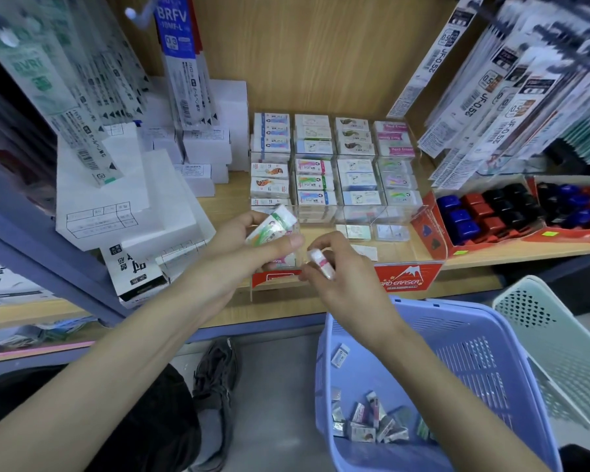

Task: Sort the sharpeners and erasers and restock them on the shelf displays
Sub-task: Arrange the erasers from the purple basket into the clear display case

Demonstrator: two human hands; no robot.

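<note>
Head view: looking down over both hands at the shelf front, stock on every side.
Lilac basket (pixel 474 342): nearest, low right, with a scatter of loose erasers (pixel 372 424) in its bottom and one lying apart higher up. Plenty left to sort!
Green basket (pixel 559 335): just beside it on the right; its contents are out of sight.
Right hand (pixel 344 284): above the lilac basket's far rim, fingers pinching a single small eraser (pixel 321 264) end-on.
Left hand (pixel 246 250): right alongside, curled round a little stack of erasers (pixel 273 226), thumb across the front.
Clear display (pixel 389 218): just beyond the hands on the wooden shelf (pixel 232 192). Back rows sit full of neat eraser packs, while the front compartments look nearly bare, with only a couple of packs lying flat.
Sharpeners (pixel 470 212): to the right of the display, what look like red, blue and black ones, already ranked in red cartons.
Progress: I'd call the eraser side past halfway, with the front row and the basket's remainder to go. The sharpener cartons look full.
Next call: matching the pinched eraser to its column before it drops into a front slot.
</note>
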